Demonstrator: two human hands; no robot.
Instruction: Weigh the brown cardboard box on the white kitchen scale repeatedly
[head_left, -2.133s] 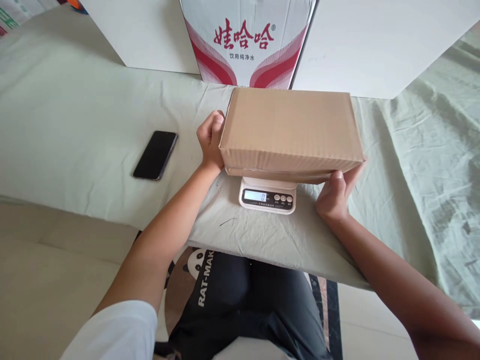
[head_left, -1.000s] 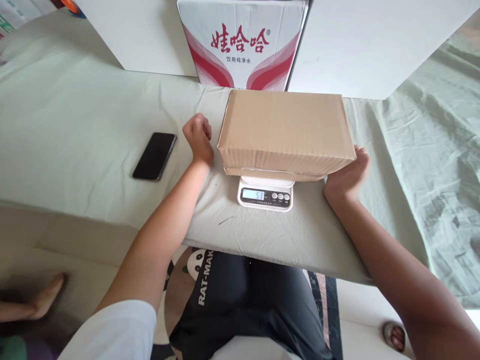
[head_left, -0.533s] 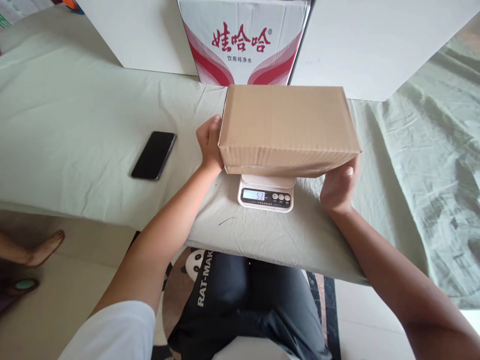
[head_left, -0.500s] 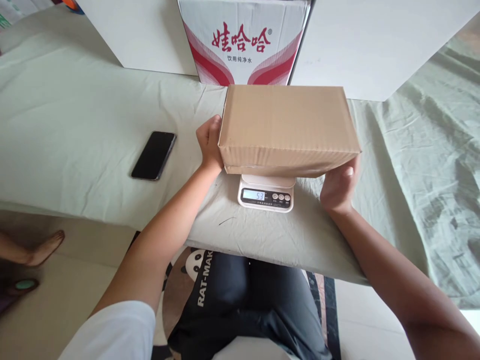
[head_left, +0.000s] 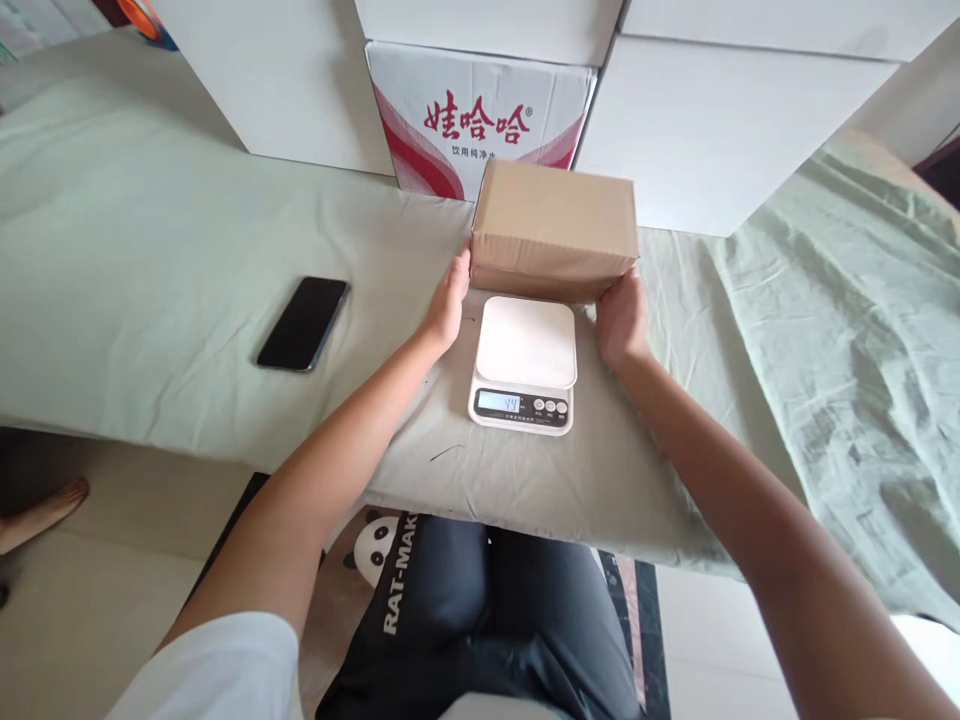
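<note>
I log 1 plain brown cardboard box [head_left: 556, 212], lightly creased, just beyond the white scale [head_left: 527, 343], held between left hand [head_left: 448, 300] at its left end and right hand [head_left: 624, 315] at its near right corner.

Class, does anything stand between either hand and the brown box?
Nothing visible does: the left hand and right hand touch the brown box at its opposite ends. The white scale sits on the box's near side, not between box and hand.
</note>
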